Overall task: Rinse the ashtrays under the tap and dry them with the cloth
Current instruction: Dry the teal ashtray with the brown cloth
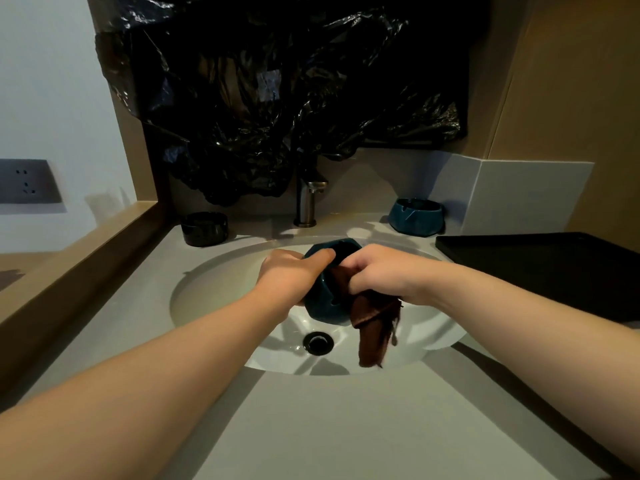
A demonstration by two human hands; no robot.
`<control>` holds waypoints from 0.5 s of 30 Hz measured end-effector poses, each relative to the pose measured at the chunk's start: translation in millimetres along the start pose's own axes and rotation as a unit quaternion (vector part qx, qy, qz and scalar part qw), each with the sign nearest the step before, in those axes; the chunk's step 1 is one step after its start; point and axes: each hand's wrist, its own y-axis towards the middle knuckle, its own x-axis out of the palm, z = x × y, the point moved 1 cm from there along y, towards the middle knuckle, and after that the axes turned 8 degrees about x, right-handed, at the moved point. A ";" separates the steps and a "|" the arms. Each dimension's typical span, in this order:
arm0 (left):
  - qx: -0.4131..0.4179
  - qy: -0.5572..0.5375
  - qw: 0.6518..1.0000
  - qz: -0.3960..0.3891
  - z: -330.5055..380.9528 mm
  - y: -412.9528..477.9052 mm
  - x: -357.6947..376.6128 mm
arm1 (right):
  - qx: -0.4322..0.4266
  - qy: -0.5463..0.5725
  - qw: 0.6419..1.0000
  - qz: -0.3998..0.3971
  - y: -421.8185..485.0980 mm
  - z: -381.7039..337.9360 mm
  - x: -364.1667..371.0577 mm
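Head view. You are at a grey matte countertop [311, 427] in dim warm light. A white oval sink basin [214, 289] is set into it, with a round black drain [318, 342] at its bottom. A brushed metal tap [307, 199] stands behind the basin. A crumpled black plastic sheet [277, 98] covers the wall above the tap. There is a grey wall socket [26, 181] on the pale wall at far left, and a flat black tray [554, 271] on the counter right of the basin.

Your left hand [294, 275] is curled round the outside of a dark teal faceted ceramic ashtray [323, 303], one finger lying across its rim. The ashtray is held tipped on its side above the basin, clear of the drain, its opening turned toward your right hand [381, 275].

Your right hand's fingers are bunched tight on a brown cloth [372, 334], pressing part of it into the ashtray's bowl. The rest of the cloth hangs below that hand, over the basin.

A second teal ashtray [415, 216] sits upright on the counter at back right, near the tray. A round black ashtray [204, 228] sits at back left of the tap. Both are well apart from your hands.
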 end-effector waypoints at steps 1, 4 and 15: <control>0.006 -0.005 1.000 -0.007 -0.8 -0.2 1.5 | -0.005 -0.044 0.999 0.004 -2.3 0.5 -2.6; 0.029 0.004 0.999 -0.022 -1.4 1.1 2.4 | -0.013 -0.165 0.985 0.040 -10.8 -1.7 -9.7; -0.058 -0.179 0.981 -0.055 10.4 -6.8 7.6 | -0.088 -0.099 0.899 0.417 -69.7 31.3 -40.0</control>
